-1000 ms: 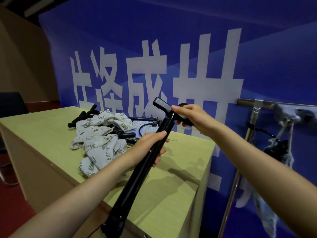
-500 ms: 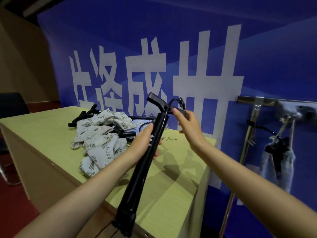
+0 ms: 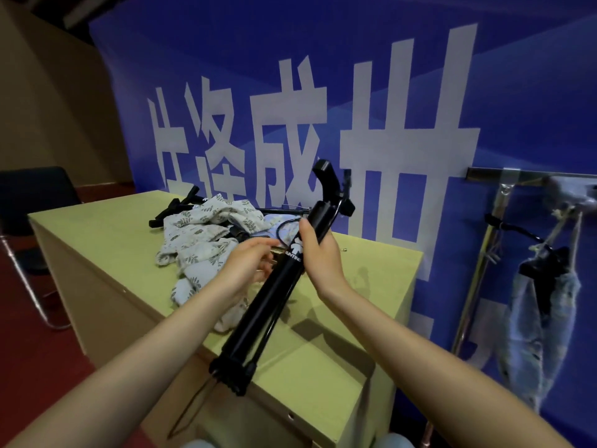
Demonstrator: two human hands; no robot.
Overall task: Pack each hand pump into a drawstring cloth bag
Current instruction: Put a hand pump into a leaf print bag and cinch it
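Right hand [image 3: 318, 250] clamped round upper barrel of black tubular hand pump [image 3: 277, 279], tilted over desk [image 3: 323, 360]. Left hand [image 3: 248, 265] beside barrel, fingers loose, gripping nothing. Crumpled leaf-print cloth bags [image 3: 203, 244] lie behind on desk.

Both forearms were bare to the frame's lower edge, without sleeves. The left hand [image 3: 248, 266] and right hand [image 3: 318, 253] wore no gloves, rings or watch.

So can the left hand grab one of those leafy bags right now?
Probably yes. The left hand is open beside the pump, and the leafy bags lie uncovered just beyond it.
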